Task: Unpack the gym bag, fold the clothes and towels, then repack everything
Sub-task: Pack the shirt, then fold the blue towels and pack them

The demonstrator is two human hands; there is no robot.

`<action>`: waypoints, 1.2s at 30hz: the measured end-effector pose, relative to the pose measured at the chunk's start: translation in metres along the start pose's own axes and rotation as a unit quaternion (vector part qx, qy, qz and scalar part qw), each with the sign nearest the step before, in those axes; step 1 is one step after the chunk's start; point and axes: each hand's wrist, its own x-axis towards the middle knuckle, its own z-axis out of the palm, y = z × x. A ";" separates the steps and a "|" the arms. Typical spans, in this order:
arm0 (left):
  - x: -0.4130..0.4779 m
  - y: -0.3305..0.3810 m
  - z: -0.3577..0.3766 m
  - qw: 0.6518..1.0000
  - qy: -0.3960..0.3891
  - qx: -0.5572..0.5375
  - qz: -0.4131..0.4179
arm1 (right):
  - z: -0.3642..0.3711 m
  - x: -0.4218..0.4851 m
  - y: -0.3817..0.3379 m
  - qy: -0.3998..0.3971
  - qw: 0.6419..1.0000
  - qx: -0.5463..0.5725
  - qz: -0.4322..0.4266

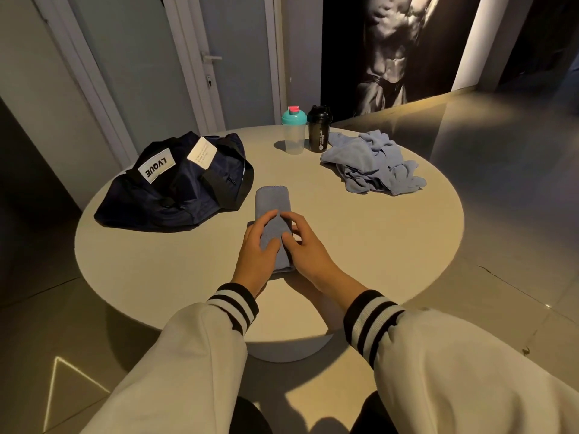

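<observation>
1. As I watch through the head camera, a round table (360, 245) fills the middle of the view, and every task item lies on its top.
2. Folded towel (272, 198): a narrow blue strip at the table's centre, running away from the person, with its far end rounded and its near end under both hands.
3. Left hand (258, 255): laid flat on the near left part of the towel, fingers fairly straight and spread a little, thumb resting on top of the cloth.
4. Right hand (308, 249): set against the towel's right edge, touching the left hand's thumb side; its fingers are arched with the tips at the cloth, and I cannot tell whether they pinch a fold or only press it.
5. Gym bag (175, 189): dark navy, slumped on the table's left side, just beside the towel's far end; a white label (156, 169) faces up.
6. Crumpled cloth (372, 164): a loose blue heap at the far right of the table, well apart from the folded towel.
7. 2 shaker bottles stand upright at the far edge, touching or nearly so: a clear bottle (294, 133) with a teal lid, and a black bottle (318, 130) just beside the heap.
8. Sleeves (200, 355): pale, with striped dark cuffs at both wrists.
</observation>
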 end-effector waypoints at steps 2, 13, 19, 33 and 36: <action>0.023 0.005 -0.009 1.000 0.004 -0.004 0.003 | 0.007 0.029 -0.005 0.007 1.000 0.013 -0.016; 0.182 0.045 -0.082 0.998 0.055 0.023 -0.003 | 0.054 0.198 -0.067 0.030 0.997 0.064 -0.023; 0.230 0.086 -0.170 0.990 0.080 0.007 -0.115 | 0.090 0.263 -0.128 -0.073 0.995 0.014 0.064; 0.287 0.027 -0.237 0.936 -0.037 0.131 -0.325 | 0.140 0.354 -0.097 -0.243 0.855 -0.385 0.249; 0.296 0.027 -0.229 0.929 -0.044 0.128 -0.346 | 0.128 0.343 -0.109 -0.223 0.883 -0.318 0.263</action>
